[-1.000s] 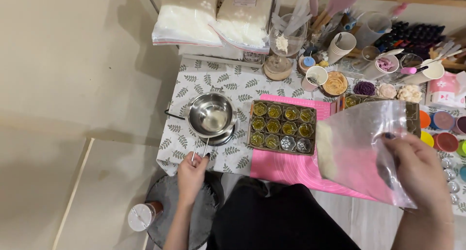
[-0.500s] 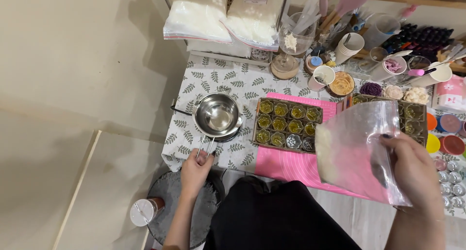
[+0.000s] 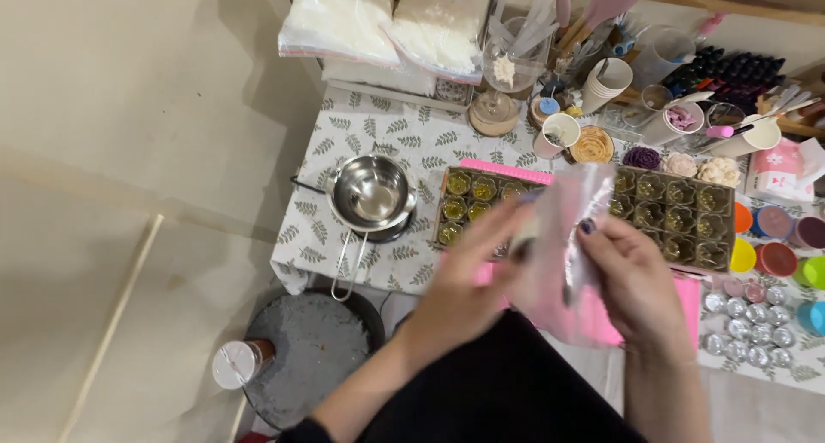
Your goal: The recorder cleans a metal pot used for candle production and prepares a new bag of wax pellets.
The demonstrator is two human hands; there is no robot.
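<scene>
- Both hands meet at centre frame, over the near edge of the counter [image 3: 387, 138], which wears a leaf-print cloth.
- Right hand [image 3: 640, 280]: fingers pinched on a clear plastic bag [image 3: 571, 237], held upright between the two hands; the bag's lower part shows pink through it.
- Left hand [image 3: 468, 284]: motion-blurred, fingers stretched toward the bag's left edge; contact looks likely, but a firm grasp cannot be told.
- Behind the bag, centre: a tray of small tins [image 3: 473, 204] with yellowish fill, on a pink mat [image 3: 503, 166].
- Right of the bag: a second tray of tins [image 3: 679, 224].
- Left of centre: a steel pan [image 3: 371, 194] with a long handle.
- Lower left: a round grey stool [image 3: 309, 353] on the floor, with a small white-lidded cup [image 3: 234, 364] touching its left rim.
- Top centre: two white-filled bags [image 3: 391, 22].
</scene>
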